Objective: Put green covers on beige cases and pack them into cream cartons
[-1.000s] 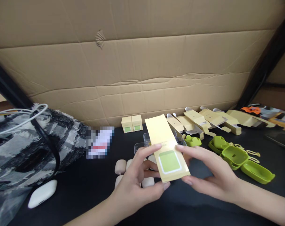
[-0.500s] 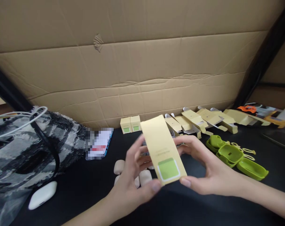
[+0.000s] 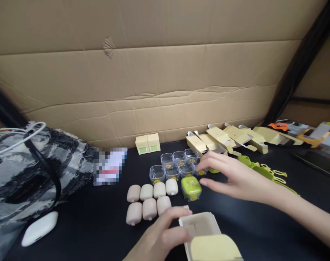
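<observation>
My left hand (image 3: pixel 165 232) grips a pale yellow carton (image 3: pixel 200 223) at the near edge, its open end and raised flap showing. My right hand (image 3: pixel 230 174) reaches over the table with thumb and fingers apart, holding nothing. Close to its thumb sits a small clear plastic box (image 3: pixel 191 186) with a green rounded case inside and a yellow smiley sticker on its front. Behind that stand several empty clear boxes (image 3: pixel 157 174) in two rows. Several beige and cream rounded cases (image 3: pixel 134 214) lie left of it, also in two rows.
Two closed yellow boxes (image 3: pixel 147 143) stand against the cardboard wall (image 3: pixel 154 72). Unfolded cartons (image 3: pixel 220 137) lie at back right, with green case parts and loops (image 3: pixel 263 172) in front. On the left are a fringed grey bag (image 3: pixel 66 166) and a white case (image 3: pixel 39 228).
The yellow carton has come down and nearer, from between both hands into my left hand alone, its open end now showing. My right hand has let go and moved beside the clear boxes.
</observation>
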A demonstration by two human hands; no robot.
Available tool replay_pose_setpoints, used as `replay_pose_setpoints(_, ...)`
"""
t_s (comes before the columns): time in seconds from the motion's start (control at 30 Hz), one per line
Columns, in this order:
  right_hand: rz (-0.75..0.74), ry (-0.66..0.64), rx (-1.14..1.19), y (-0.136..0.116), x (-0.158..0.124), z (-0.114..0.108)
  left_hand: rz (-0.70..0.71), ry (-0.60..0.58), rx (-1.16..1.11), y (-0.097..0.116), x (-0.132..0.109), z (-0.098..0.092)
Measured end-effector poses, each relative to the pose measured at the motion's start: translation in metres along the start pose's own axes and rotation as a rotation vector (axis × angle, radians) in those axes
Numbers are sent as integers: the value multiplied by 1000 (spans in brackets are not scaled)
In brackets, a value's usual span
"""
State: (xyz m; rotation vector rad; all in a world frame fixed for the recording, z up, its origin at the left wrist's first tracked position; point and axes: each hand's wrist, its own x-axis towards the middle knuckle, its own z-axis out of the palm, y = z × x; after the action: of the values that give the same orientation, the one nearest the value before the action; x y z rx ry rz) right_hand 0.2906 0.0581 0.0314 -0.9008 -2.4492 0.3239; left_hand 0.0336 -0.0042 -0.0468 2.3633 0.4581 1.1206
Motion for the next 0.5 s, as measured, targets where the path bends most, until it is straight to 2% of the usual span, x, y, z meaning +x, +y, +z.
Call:
replay_pose_setpoints(0.07, -9, -61, -69, 0, 2, 8, -48, 18, -10, -6, -7, 9)
replay_pose_setpoints(0.17, 35, -107, -54, -1, 3, 21, -67, 95, -31, -8, -9, 17)
replay_pose_setpoints(0.27, 76, -118, -17, 0, 2, 29, -49, 106, -50, -2, -4, 15)
replay_pose_setpoints(0.4, 93, -127, 17, 2, 1, 32, -166, 103, 5, 10, 3, 8)
replay_pose_setpoints(0.5, 91, -136, 37, 3, 1, 33, -181, 88, 63, 13, 5, 7)
